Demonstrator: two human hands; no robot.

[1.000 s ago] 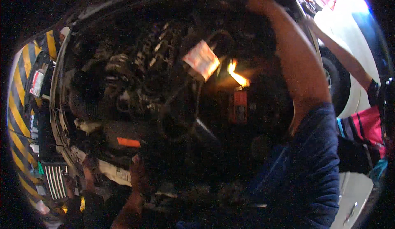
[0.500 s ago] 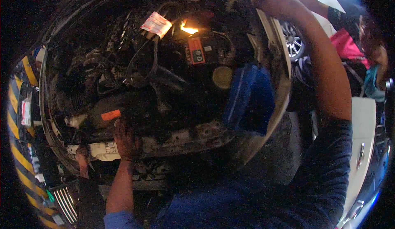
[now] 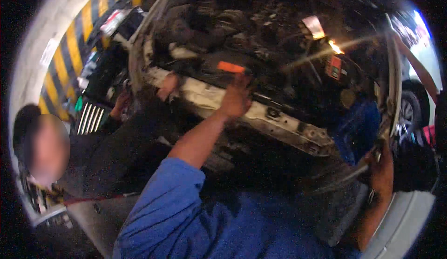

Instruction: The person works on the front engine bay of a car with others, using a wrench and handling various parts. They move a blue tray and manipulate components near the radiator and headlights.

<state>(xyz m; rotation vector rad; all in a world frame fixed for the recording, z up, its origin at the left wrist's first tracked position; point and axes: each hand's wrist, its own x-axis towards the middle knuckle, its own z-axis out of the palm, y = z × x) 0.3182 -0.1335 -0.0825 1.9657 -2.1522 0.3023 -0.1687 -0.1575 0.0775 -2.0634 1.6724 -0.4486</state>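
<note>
Crossbar [image 3: 257,112] under L grip [image 3: 236,98], nr orange label [image 3: 231,67]

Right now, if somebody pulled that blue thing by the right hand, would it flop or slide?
The blue thing may be fairly stiff, since its edges look straight, though blur leaves that unsure. It could slide, because it sits slanted at a corner of the engine bay.

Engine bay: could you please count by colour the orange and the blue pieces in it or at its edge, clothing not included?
Orange: 2 (flat strip, upright panel)
Blue: 1 (blurred sheet-like piece)
Total: 3
</note>
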